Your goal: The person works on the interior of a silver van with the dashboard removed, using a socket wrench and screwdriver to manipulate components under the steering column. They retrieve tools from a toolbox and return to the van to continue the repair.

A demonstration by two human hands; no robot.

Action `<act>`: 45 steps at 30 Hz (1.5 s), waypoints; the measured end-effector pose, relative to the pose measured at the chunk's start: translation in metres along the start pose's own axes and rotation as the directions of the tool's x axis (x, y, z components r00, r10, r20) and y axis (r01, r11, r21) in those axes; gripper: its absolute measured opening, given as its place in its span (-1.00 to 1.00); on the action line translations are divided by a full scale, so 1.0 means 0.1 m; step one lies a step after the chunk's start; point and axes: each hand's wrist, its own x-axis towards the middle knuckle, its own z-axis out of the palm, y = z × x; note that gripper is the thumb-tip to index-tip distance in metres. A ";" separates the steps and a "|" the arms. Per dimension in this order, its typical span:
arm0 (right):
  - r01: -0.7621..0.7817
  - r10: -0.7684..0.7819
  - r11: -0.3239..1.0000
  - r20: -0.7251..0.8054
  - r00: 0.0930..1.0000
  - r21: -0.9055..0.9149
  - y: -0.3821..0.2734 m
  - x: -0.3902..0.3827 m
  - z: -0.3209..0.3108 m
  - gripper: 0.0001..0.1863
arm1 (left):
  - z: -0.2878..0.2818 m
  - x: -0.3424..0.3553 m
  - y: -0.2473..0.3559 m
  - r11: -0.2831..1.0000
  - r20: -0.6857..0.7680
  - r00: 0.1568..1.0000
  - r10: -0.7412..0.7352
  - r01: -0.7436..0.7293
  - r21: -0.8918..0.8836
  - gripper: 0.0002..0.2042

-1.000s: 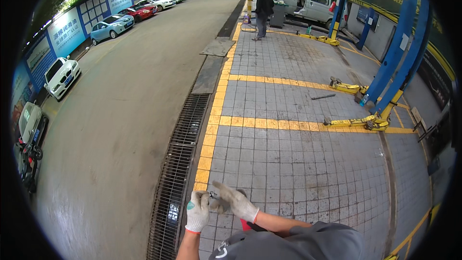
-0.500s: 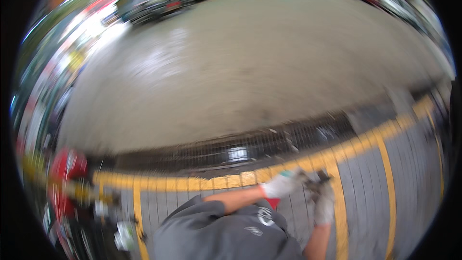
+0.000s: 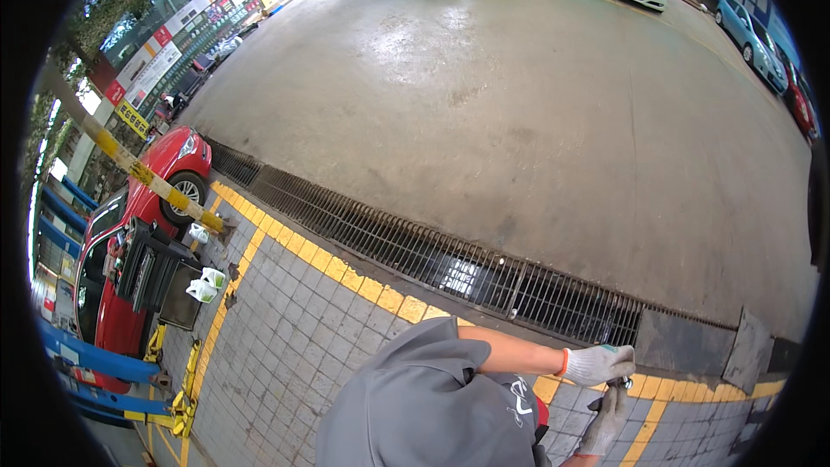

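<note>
At near right, my gloved left hand (image 3: 603, 365) and right hand (image 3: 607, 420) both pinch a small, dark, shiny part (image 3: 620, 382), probably light, stiff and slick, best gripped by its edges.

Left hand (image 3: 603, 365), gloved: is showing its back. Right hand (image 3: 609, 422), gloved: is sitting just beside. Left forearm (image 3: 516, 351): is extending behind.

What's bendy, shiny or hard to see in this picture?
Head view: the fisheye lens curves the yellow line and blackens the corners; head view: light glares off the floor near the top; head view: the dark thing between the left hand and right hand is too tiny to make out.
</note>
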 end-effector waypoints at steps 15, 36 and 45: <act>-0.188 0.142 0.925 0.157 0.977 0.330 -0.56 3.92 -4.80 -0.55 | 2.48 5.06 0.64 0.972 -0.075 0.971 -0.229 0.232 0.036 -0.71; -0.138 0.300 0.819 -0.212 0.930 0.557 -0.49 11.07 -9.66 -0.53 | 3.78 14.50 1.09 0.988 0.308 0.941 -0.143 0.116 0.106 -0.80; 0.006 0.080 0.920 -0.204 0.976 0.391 -0.05 14.02 -12.16 -0.55 | 4.74 18.49 0.79 0.764 0.513 0.851 -0.114 -0.255 0.593 -0.69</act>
